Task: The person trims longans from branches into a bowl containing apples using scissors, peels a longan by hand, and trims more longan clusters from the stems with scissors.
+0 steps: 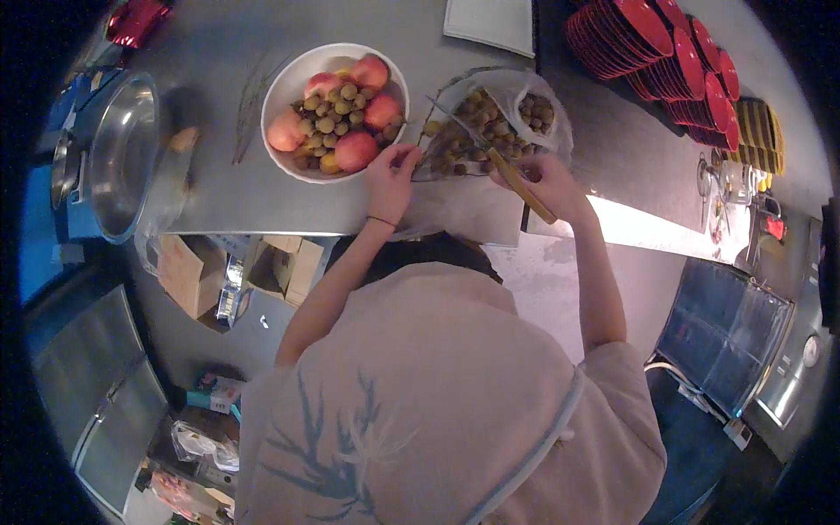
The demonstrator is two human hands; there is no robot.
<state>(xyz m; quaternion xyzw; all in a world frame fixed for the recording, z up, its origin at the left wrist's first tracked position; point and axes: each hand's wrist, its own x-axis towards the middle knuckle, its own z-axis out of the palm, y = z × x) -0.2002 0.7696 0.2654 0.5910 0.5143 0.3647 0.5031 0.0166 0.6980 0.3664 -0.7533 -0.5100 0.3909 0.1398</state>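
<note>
My right hand (547,184) is closed round the yellow-brown handle of a knife (512,173), whose blade points up and left over a clear plastic bag (560,144) of small round brown fruits (490,122). At the lower right rim of a white bowl (272,144), my left hand (394,175) has its thumb and fingers close together; what they hold, if anything, is too small to make out. Red-pink fruits (357,151) and a bunch of brown fruits (331,116) fill the bowl.
A large steel basin (124,157) stands at the left of the metal counter (219,201). Thin twigs (248,114) lie beside the bowl. Stacked red dishes (630,44) are at the upper right, near a white tray (490,24). Open cardboard boxes (188,276) sit below the counter.
</note>
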